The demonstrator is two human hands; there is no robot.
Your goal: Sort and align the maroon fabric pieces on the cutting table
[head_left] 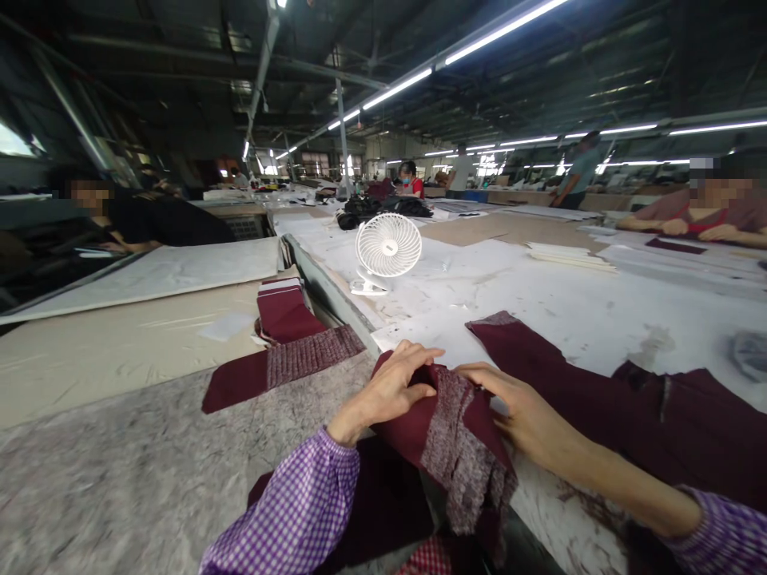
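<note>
A maroon fabric piece with a speckled grey band is bunched up in front of me, over the seam between two tables. My left hand grips its upper left side, thumb below and fingers above a fold. From the other side, my right hand holds the upper right edge, its fingertips bent over the cloth and its thumb mostly hidden. Under the bunch lies more dark maroon cloth. Left of my hands, a flat maroon strip with a ribbed grey part rests beside a stack of maroon pieces.
A white clip fan stands ahead on the paper-covered table. Large maroon cloth pieces spread out at the right. Black items are heaped farther back. Co-workers sit at the left and right.
</note>
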